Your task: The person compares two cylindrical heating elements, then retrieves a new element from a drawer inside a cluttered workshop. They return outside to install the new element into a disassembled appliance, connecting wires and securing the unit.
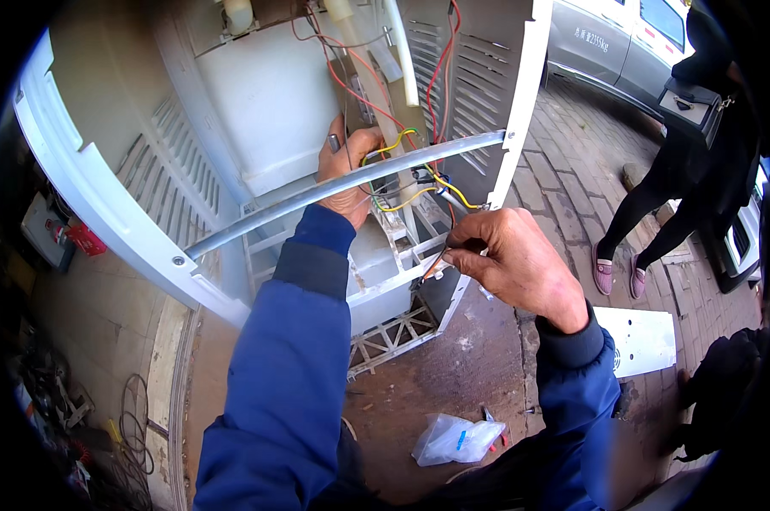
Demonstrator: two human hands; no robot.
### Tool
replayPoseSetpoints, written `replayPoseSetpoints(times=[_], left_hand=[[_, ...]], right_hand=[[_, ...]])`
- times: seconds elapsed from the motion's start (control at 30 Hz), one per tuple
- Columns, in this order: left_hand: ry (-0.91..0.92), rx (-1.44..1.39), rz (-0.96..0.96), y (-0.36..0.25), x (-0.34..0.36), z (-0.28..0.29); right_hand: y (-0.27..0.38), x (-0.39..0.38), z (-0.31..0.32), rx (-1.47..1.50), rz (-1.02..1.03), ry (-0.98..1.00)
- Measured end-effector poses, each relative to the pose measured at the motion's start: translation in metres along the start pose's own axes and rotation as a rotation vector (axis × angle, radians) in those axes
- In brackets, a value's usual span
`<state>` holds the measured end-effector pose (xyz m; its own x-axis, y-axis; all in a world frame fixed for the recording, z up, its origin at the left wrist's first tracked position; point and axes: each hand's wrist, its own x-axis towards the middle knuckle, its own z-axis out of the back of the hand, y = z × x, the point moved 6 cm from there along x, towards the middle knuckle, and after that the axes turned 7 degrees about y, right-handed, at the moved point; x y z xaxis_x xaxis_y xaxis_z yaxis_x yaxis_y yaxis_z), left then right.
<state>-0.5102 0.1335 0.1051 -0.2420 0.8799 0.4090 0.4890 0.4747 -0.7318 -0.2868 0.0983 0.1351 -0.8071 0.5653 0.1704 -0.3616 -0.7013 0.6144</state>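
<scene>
An open white metal appliance cabinet (257,94) with slotted side walls stands in front of me. A grey metal crossbar (317,189) spans its opening. My left hand (346,175) reaches behind this bar, its fingers curled near a small grey metal piece; what it grips is partly hidden. Outside the bar on the right, my right hand (517,260) pinches a thin brown wire (436,264) between thumb and fingers. Yellow-green wires (415,203) and dark connectors run between the two hands. Red wires (342,72) hang from above inside the cabinet.
A clear plastic bag (457,439) lies on the floor below my hands. At right are a white metal panel (644,342), a standing person in dark clothes (674,204) and a grey vehicle (598,38). A coiled cable (134,434) lies at lower left.
</scene>
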Motion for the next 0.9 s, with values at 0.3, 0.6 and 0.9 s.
replayPoseSetpoints(times=[0.3,0.6,0.9], left_hand=[[0.029,0.037,0.168,0.003,-0.012,0.005],[0.082,0.142,0.188,0.012,-0.005,0.013],[0.053,0.277,0.161,0.010,-0.007,0.023]], right_hand=[[-0.023,-0.012,0.018,0.024,-0.005,0.012],[-0.038,-0.017,0.025,0.059,-0.008,-0.018],[-0.019,-0.011,0.015,0.049,0.100,-0.116]])
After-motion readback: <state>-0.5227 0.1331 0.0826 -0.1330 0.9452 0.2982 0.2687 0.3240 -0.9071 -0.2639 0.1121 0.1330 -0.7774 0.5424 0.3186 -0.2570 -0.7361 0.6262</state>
